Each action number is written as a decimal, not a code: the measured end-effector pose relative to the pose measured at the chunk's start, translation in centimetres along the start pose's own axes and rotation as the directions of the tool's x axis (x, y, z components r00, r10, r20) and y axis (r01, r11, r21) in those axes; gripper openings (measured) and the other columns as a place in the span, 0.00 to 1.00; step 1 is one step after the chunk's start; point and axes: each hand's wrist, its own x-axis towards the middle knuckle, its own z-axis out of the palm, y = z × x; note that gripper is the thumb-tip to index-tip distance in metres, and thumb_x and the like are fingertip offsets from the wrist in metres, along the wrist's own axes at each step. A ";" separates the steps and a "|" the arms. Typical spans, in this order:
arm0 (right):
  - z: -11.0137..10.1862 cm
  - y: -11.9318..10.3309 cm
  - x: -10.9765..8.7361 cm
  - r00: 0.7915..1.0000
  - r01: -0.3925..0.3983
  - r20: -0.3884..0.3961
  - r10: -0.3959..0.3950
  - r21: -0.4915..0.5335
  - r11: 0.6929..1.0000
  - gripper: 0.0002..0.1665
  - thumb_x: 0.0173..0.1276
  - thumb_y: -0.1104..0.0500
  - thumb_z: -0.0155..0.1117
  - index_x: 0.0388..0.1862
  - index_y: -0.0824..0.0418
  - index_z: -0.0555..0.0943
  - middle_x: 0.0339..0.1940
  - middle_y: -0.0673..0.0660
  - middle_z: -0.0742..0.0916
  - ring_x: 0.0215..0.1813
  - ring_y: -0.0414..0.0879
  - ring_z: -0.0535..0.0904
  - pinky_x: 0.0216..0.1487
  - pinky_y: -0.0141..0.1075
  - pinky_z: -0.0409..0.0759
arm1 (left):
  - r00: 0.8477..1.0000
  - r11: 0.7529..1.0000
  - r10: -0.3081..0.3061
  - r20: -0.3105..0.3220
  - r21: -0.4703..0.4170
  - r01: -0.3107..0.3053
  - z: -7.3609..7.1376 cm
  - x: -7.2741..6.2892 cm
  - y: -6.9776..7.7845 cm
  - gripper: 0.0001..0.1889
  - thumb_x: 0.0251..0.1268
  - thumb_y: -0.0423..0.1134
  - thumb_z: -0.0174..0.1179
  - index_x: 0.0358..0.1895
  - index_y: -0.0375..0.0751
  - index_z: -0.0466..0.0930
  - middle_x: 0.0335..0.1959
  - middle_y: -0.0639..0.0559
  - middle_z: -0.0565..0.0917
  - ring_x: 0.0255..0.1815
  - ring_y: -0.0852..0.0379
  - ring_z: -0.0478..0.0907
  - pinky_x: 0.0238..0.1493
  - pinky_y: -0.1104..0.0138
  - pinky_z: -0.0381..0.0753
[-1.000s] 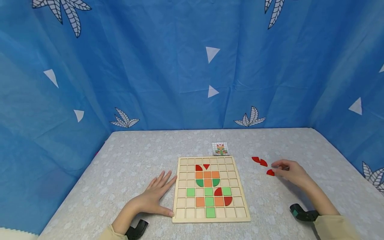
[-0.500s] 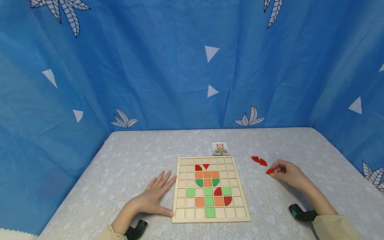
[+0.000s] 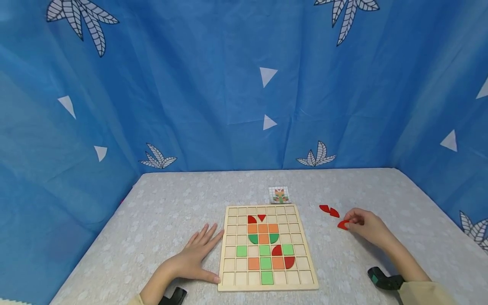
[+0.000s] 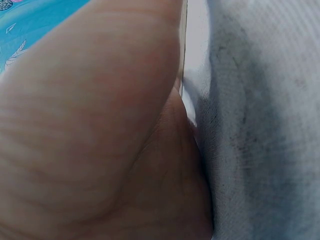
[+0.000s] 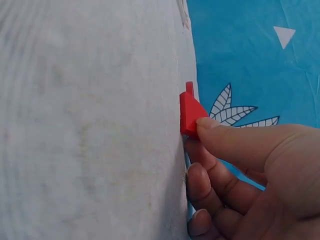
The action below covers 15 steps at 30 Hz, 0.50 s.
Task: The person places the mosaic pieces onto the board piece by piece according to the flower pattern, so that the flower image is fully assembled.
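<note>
My right hand (image 3: 367, 228) pinches a red quarter-circle tile (image 3: 342, 225) between thumb and fingers, right of the board. In the right wrist view the thumb presses on that tile (image 5: 192, 117), which is at the tabletop. Two more red tiles lie just beyond it, one to the left (image 3: 324, 208) and one nearer (image 3: 334, 212). My left hand (image 3: 192, 258) rests on the table with fingers spread, its thumb and forefinger at the left edge of the wooden grid board (image 3: 268, 289). Mostly palm and thumb base (image 4: 100, 110) fill the left wrist view.
Orange, green and red tiles sit in several board cells, among them a red triangle (image 3: 261, 217) near the top. A small printed pattern card (image 3: 279, 195) lies behind the board. A patterned cloth covers the table (image 3: 183, 199); a blue curtain (image 3: 213, 84) hangs behind.
My right hand has closed its fingertips on the nearest red tile and turned it slightly. The left hand stays at the board's edge. The head view has tipped up slightly.
</note>
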 end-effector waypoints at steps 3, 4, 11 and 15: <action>0.0 -0.1 0.1 1.000 -0.002 -0.002 0.002 0.022 1.000 0.05 0.60 0.70 0.64 0.35 0.67 0.79 0.26 0.53 0.79 0.30 0.48 0.72 0.26 0.31 0.73 | 1.000 1.000 0.000 -0.003 0.001 0.000 0.0 0.1 0.0 0.60 0.41 0.66 0.68 0.75 0.43 0.46 0.74 0.39 0.40 0.72 0.38 0.30 0.63 0.40 0.33; 0.0 -0.2 0.1 1.000 -0.006 -0.003 0.006 0.030 1.000 0.05 0.60 0.70 0.64 0.36 0.68 0.79 0.26 0.53 0.79 0.30 0.48 0.72 0.26 0.31 0.74 | 1.000 1.000 0.001 -0.004 0.001 -0.001 0.0 0.1 0.0 0.60 0.40 0.66 0.68 0.75 0.43 0.46 0.74 0.39 0.40 0.72 0.38 0.30 0.63 0.40 0.33; 0.3 -1.1 0.5 1.000 -0.010 0.005 0.009 0.126 0.992 0.08 0.63 0.66 0.64 0.40 0.69 0.79 0.28 0.54 0.81 0.29 0.48 0.73 0.26 0.32 0.74 | 1.000 1.000 0.008 -0.001 0.002 -0.008 0.0 0.1 -0.2 0.60 0.41 0.66 0.68 0.75 0.42 0.46 0.74 0.38 0.40 0.72 0.37 0.30 0.63 0.40 0.33; 0.5 -1.8 0.7 1.000 -0.017 0.020 0.014 0.198 0.980 0.10 0.65 0.64 0.63 0.42 0.70 0.79 0.30 0.56 0.82 0.30 0.48 0.74 0.27 0.33 0.75 | 1.000 1.000 0.012 0.003 0.002 -0.013 0.0 0.1 -0.2 0.60 0.41 0.65 0.68 0.75 0.42 0.45 0.74 0.38 0.40 0.72 0.37 0.30 0.63 0.39 0.33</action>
